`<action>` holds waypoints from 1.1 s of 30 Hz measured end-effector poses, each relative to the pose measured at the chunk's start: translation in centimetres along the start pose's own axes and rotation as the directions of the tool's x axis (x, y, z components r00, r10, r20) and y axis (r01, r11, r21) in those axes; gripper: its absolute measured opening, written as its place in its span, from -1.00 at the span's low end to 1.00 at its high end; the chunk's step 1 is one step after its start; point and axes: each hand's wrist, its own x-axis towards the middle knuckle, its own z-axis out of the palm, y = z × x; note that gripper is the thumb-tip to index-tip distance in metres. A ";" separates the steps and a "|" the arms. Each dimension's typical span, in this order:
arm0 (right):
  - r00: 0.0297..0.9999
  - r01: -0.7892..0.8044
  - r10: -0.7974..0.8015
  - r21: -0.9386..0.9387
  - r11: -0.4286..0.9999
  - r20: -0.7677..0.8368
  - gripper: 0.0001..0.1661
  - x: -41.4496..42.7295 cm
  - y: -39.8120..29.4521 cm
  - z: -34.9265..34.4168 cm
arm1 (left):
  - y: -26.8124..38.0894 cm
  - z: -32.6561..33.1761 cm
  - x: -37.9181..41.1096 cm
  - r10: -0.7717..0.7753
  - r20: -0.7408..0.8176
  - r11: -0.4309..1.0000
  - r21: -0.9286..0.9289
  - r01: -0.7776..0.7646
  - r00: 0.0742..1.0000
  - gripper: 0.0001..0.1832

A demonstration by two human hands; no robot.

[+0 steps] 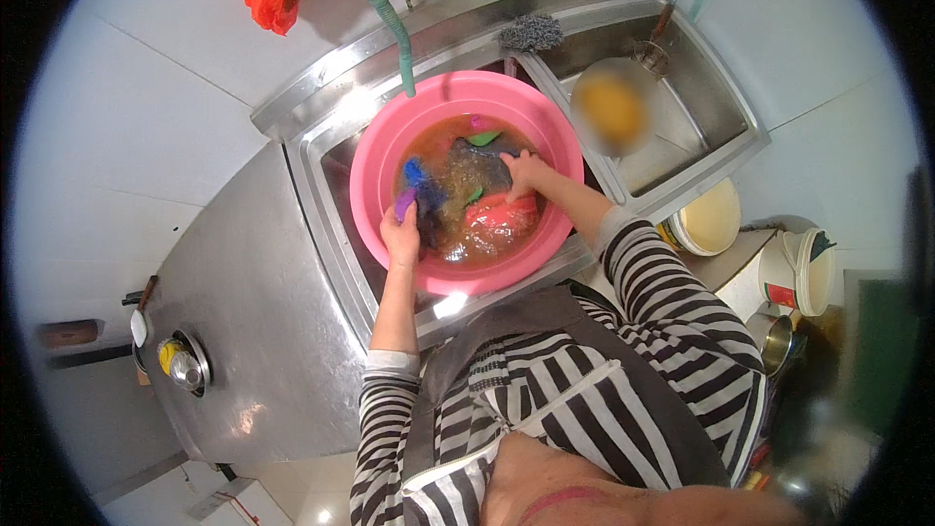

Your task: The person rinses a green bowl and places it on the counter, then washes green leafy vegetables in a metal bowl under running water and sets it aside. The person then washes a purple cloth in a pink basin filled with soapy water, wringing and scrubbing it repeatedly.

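Observation:
A round pink plastic basin (467,84) stands over the left sink bowl, holding cloudy brown water. Between the fingers and thumb of my left hand (400,237) is a soft purple piece (405,203), at the basin's left side. A bright blue piece (414,172) floats just above it. My right hand (527,172) reaches in from the right, its fingers at the water beside a dark, cloth-like piece (491,161); whether it grips this is hidden. Below that hand a shiny red item (504,215) lies partly underwater. A green piece (483,139) shows near the top.
A green hose (394,29) hangs from the tap over the basin's rim. Steel wool (532,33) rests on the sink ledge. The right sink bowl (712,88) holds a wire strainer (651,55) and a blurred yellow item (612,108). A steel counter (270,292) extends left; white buckets (705,223) stand right.

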 end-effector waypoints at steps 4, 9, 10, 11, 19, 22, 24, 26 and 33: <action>0.996 0.088 -0.088 -0.021 0.996 -0.025 -0.17 -1.6 -2.9 3.9 | 2.3 -0.8 -1.5 -0.045 -0.110 0.999 -0.008 0.045 0.993 -0.72; 0.999 0.043 -0.044 0.299 0.953 -0.004 -0.76 -2.5 -9.3 4.3 | 3.7 -1.3 -2.9 0.008 -0.180 0.959 0.280 0.043 0.984 -0.71; 0.997 0.077 -0.079 0.312 0.947 -0.008 -0.76 -3.3 -10.6 3.3 | 3.8 -1.3 -3.3 0.046 -0.177 0.908 0.418 0.033 0.983 -0.71; 0.993 0.111 -0.114 0.327 0.939 -0.011 -0.74 -4.4 -11.7 2.2 | 3.9 -1.3 -3.5 0.081 -0.169 0.836 0.549 0.025 0.982 -0.72; 0.893 0.449 -0.406 0.304 0.840 -0.196 -0.62 -8.2 -13.8 -1.2 | 4.5 0.9 -5.0 0.363 0.403 0.459 0.708 -0.537 0.840 -0.37; 0.742 0.512 -0.670 0.660 0.550 -0.017 -0.52 -6.1 -11.2 -2.4 | -1.5 -2.2 -3.3 -0.129 0.556 0.815 0.531 -0.232 0.821 -0.54; 0.773 0.615 -0.614 0.431 0.661 -0.162 -0.35 -0.6 -6.2 -1.1 | 1.1 0.1 -4.3 -0.327 0.569 0.527 0.772 -0.354 0.755 -0.62; 0.989 0.103 -0.101 0.014 0.995 -0.111 -0.26 3.1 -3.8 -2.3 | 1.1 0.5 -4.8 -0.363 0.569 0.334 0.819 -0.467 0.738 -0.61; 0.992 0.116 -0.101 0.253 0.960 -0.071 -0.61 10.2 2.3 2.8 | -1.6 2.2 -3.7 -0.235 0.409 0.948 0.298 0.114 0.882 -0.42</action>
